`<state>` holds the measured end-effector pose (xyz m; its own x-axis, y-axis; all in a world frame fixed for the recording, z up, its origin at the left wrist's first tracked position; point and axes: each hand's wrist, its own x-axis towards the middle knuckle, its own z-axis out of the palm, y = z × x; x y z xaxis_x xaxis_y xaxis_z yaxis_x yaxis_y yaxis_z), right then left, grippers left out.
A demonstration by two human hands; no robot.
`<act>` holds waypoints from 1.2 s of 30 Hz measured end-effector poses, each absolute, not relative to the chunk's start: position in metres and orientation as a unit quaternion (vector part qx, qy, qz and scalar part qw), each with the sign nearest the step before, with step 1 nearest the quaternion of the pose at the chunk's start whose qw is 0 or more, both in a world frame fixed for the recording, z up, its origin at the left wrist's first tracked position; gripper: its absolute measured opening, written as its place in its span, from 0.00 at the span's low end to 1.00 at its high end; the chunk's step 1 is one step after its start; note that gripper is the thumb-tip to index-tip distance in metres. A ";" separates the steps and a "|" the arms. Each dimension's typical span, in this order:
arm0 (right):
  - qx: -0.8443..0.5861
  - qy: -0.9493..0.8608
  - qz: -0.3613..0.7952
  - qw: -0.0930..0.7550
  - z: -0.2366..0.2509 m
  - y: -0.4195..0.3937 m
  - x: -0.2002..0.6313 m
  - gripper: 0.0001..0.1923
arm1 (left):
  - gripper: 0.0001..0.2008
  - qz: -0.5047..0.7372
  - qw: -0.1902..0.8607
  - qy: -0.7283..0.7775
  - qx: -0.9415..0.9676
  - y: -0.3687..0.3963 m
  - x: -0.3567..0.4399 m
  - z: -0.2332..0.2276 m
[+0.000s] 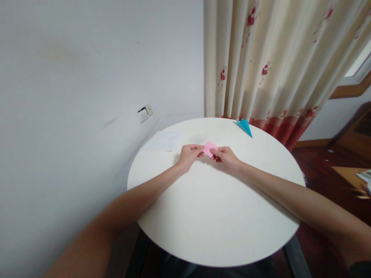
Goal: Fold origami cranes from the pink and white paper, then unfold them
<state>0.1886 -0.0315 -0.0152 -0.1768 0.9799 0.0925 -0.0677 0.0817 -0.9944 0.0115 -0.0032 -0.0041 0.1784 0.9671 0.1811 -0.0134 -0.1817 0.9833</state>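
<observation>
While left fingers [198,148] pinch the pink paper [209,145], right fingers [216,152] grip its opposite side.

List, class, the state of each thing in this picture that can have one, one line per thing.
Pink paper: folded, held in both hands.
Left hand: fingers closed on the pink paper's left side.
Right hand: fingers closed on its right side.
Blue paper plane: folded, lying near the far edge of the table.
White paper: lying flat.
Curtain: hanging in folds.
</observation>
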 end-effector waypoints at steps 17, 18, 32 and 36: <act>-0.410 -0.697 0.314 0.498 -0.019 -0.034 0.186 0.17 | 0.15 0.485 0.474 0.332 0.656 -0.002 0.011 0.000; -0.414 -0.710 0.274 0.499 -0.018 -0.036 0.186 0.16 | 0.15 0.480 0.474 0.327 0.662 -0.001 0.010 0.000; -0.420 -0.747 0.226 0.464 -0.015 -0.031 0.191 0.21 | 0.17 0.405 0.529 0.331 0.669 -0.002 0.011 -0.012; -0.415 -0.749 0.317 0.407 -0.016 -0.030 0.193 0.21 | 0.17 0.415 0.532 0.337 0.657 0.001 0.010 -0.011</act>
